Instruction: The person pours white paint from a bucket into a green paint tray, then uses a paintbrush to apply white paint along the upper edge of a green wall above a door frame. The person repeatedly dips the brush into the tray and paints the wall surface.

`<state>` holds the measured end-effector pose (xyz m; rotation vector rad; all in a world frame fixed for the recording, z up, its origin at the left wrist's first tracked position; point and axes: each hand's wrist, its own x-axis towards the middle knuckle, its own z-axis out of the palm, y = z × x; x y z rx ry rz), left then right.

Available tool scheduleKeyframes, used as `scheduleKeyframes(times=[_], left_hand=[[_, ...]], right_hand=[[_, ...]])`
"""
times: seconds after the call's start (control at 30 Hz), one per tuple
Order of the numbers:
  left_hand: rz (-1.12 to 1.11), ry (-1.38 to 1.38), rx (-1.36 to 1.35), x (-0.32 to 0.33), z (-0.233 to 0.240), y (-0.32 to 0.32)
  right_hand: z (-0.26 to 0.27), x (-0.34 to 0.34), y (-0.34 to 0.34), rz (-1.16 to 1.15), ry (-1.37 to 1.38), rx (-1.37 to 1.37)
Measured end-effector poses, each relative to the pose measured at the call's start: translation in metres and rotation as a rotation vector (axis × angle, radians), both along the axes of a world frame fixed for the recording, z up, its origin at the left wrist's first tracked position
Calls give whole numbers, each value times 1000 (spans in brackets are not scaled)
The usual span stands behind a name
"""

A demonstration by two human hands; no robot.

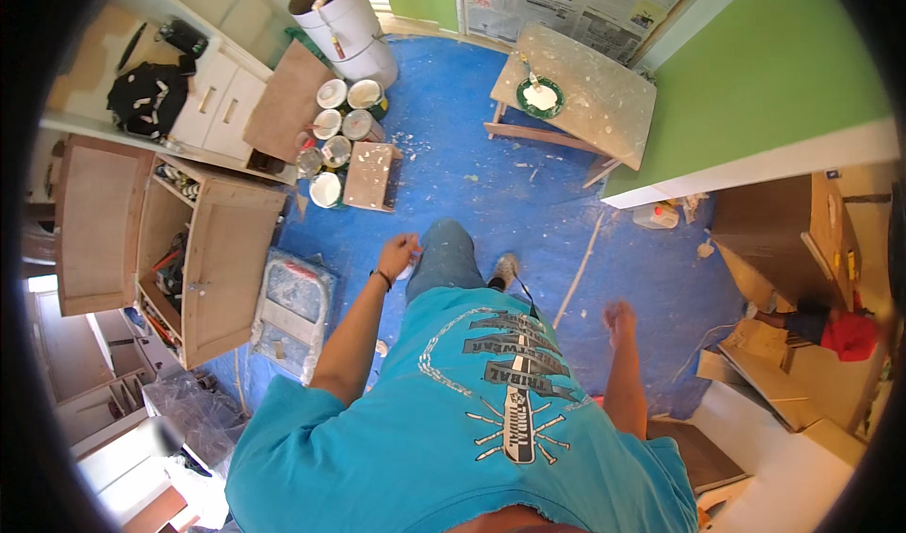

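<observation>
My left hand [400,252] hangs beside my raised left thigh, fingers loosely bent, with no object visible in it. A small white patch just below it is too hidden to name. On the other side, my right hand [620,318] swings away from my body, blurred, over the blue floor sheet [524,200]. Ahead to the right stands a low wooden bench [601,94] spattered with white. It bears a green bowl [529,105] of white paint or filler, and a brush [527,69] leans at the bowl's rim.
Several open paint cans [326,189] cluster at left front beside a small wooden stool [368,175] and a white drum [354,30]. A wooden cabinet [230,271] and a folded step stool [290,313] flank my left. A green wall [764,73] juts in at right; another person [846,335] is beyond it.
</observation>
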<state>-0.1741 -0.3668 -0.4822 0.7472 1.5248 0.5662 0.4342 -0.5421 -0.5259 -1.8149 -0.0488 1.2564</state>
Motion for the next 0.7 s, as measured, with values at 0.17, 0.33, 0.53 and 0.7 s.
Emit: scheduleKeyframes(times=[0.17, 0.33, 0.53, 0.7], left_hand=[[19, -185, 75, 84, -50, 179], [-440, 200, 91, 127, -102, 352], [-828, 506, 137, 112, -124, 446], [-740, 518, 118, 78, -136, 433]], right_hand=[[100, 21, 173, 278, -217, 115], [119, -34, 226, 80, -156, -75], [90, -98, 265, 231, 59, -294], [69, -110, 323, 293, 91, -386]])
